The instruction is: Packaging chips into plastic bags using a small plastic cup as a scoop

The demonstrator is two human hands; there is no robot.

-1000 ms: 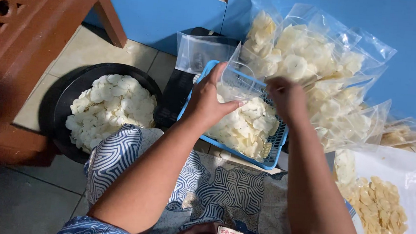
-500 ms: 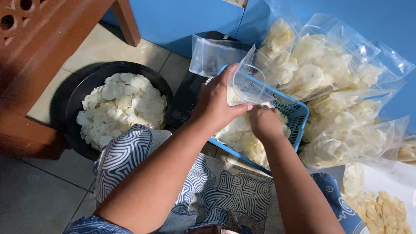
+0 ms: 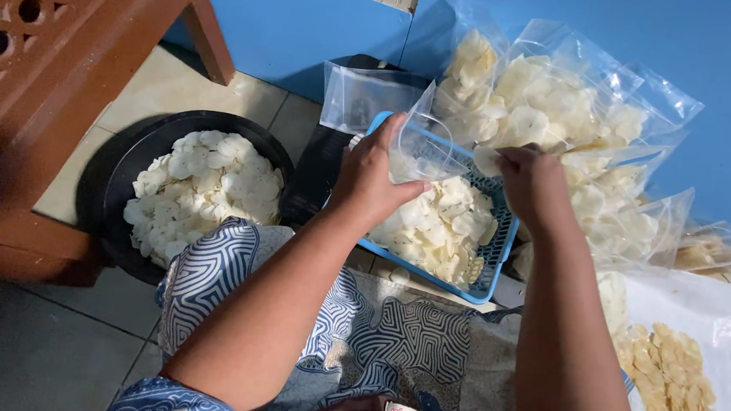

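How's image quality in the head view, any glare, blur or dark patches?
Head view: sharp overall, no motion blur on the left hand or right hand; soft glare on the clear bag and the filled bags; wooden furniture and floor at lower left fall into shadow; white crackers in the blue basket slightly bright.
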